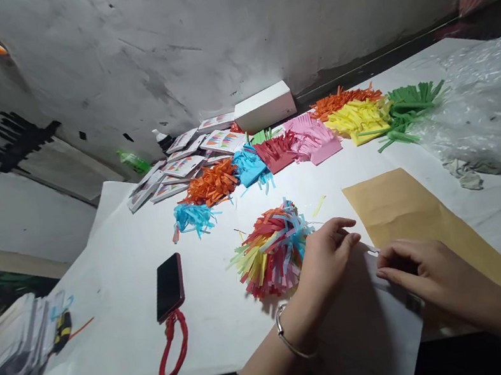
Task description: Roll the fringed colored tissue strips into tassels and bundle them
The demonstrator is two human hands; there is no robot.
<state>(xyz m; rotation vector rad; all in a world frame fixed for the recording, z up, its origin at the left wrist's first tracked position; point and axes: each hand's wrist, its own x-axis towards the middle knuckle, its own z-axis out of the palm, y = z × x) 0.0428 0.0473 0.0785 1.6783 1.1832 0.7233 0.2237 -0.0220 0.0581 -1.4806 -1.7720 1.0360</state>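
Note:
My left hand (328, 254), with a silver bracelet at its wrist, is closed in a loose pinch at the top edge of a flat white sheet (367, 328). At the sheet's upper right corner, beside a small notch or loop, the thumb and forefinger of my right hand (415, 268) are pinched together. Whether the sheet is a single layer or a bag I cannot tell. Just left of my left hand lies a multicoloured pompom of paper strips (271, 251). A brown paper envelope (410, 211) lies flat beyond and beside my right hand.
Fringed paper bundles, such as orange (211, 183), pink (314, 137) and yellow (359, 120), line the table's back beside printed flat boxes (183, 167) and a white box (264, 107). Clear plastic wrap (484, 114) fills the right. A phone (169, 286) with a red strap lies left.

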